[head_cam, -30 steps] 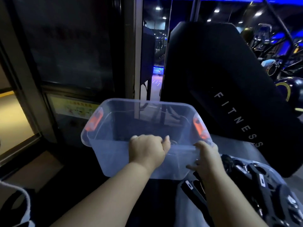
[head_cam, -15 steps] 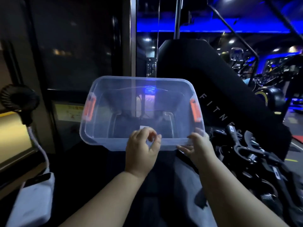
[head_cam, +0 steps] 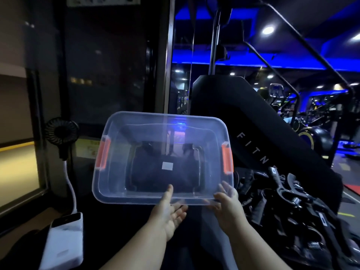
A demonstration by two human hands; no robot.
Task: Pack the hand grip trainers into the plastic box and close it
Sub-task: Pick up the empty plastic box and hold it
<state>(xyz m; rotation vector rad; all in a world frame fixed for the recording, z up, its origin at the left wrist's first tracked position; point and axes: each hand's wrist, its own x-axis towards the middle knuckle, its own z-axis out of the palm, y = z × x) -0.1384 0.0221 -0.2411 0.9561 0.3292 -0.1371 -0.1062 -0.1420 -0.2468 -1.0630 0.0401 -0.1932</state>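
Note:
A clear plastic box (head_cam: 116, 197) with orange side latches (head_cam: 102, 153) is held up in front of me, tilted so its open mouth faces me; it looks empty, with a white label on its bottom. My left hand (head_cam: 169, 213) supports its near rim from below, palm up, thumb on the rim. My right hand (head_cam: 227, 204) grips the near right corner. A pile of black hand grip trainers (head_cam: 292, 207) with metal springs lies at the lower right, beside my right arm.
A black padded bench back marked FITNESS (head_cam: 253, 121) rises behind the box. A small black fan (head_cam: 61, 133) on a white stalk and a white power bank (head_cam: 65, 242) sit at the lower left. Dark glass panels are on the left, gym machines far right.
The box has been tipped further toward me and raised. My left hand has turned palm up under the near rim; the view has lifted.

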